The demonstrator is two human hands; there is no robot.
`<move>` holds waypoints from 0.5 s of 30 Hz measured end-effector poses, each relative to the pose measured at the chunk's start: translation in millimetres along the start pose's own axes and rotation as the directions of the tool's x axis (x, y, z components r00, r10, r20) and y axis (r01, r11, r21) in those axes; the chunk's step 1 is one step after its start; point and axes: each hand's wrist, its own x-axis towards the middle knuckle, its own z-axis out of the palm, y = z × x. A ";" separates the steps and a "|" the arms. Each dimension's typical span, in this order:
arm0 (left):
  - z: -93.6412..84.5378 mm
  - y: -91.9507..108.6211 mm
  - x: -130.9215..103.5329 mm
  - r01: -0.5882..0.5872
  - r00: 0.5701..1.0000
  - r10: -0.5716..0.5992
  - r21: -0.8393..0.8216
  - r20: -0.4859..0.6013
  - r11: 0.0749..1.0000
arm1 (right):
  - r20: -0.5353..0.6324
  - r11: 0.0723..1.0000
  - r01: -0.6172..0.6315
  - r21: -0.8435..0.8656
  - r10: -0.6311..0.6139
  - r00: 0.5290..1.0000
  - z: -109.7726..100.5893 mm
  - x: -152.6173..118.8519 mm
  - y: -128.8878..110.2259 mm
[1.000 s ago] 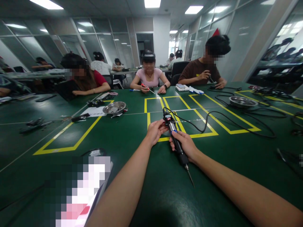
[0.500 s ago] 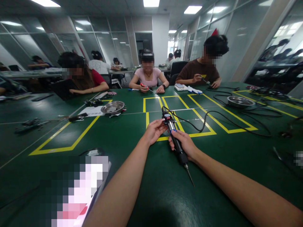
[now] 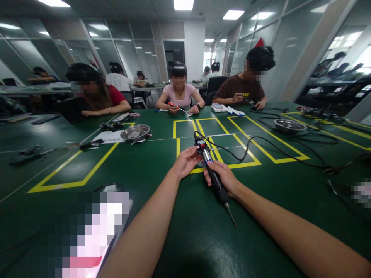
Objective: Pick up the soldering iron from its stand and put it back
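A black electric screwdriver [image 3: 215, 176] with a silver and blue band lies slanted in my right hand [image 3: 223, 175], whose fingers are wrapped round its body. Its long thin bit points down toward me, and a black cable [image 3: 248, 145] leaves its far end. My left hand [image 3: 187, 162] is at the cable end of the tool, thumb and fingertips pinched at the small red and black part there. Exactly what those fingertips grip is too small to make out.
Yellow tape outlines mark the green table [image 3: 185, 231]. A metal bowl [image 3: 135, 132] sits at the left, another bowl [image 3: 290, 125] at the right among cables. Three people sit across the table, one holding a red screwdriver [image 3: 173, 104]. A pixelated object [image 3: 95, 235] lies front left.
The view has shifted slightly, so the table and people appear a little further left. Both hands keep about the same hold on the tool.
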 end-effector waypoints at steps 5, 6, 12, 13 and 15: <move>5.0 3.4 -2.9 0.022 0.999 -0.022 -0.001 0.035 1.000 | 0.009 1.000 -0.021 0.006 0.021 1.000 2.0 -0.5 -2.5; 5.5 3.9 -3.3 0.018 0.999 -0.018 0.009 0.026 1.000 | 0.009 0.999 -0.036 0.003 0.036 0.999 2.2 -0.2 -3.0; 7.6 4.3 -4.6 0.000 1.000 0.000 0.002 0.002 1.000 | -0.038 0.982 -0.147 0.117 0.152 0.988 0.2 3.5 -4.6; 8.3 4.4 -4.6 -0.006 1.000 0.006 -0.004 0.005 1.000 | -0.045 0.978 -0.154 0.144 0.161 0.986 -0.3 3.8 -4.8; 9.4 4.5 -4.6 -0.016 1.000 0.017 -0.006 0.011 1.000 | -0.032 0.970 -0.172 0.173 0.180 0.983 -0.5 3.6 -5.7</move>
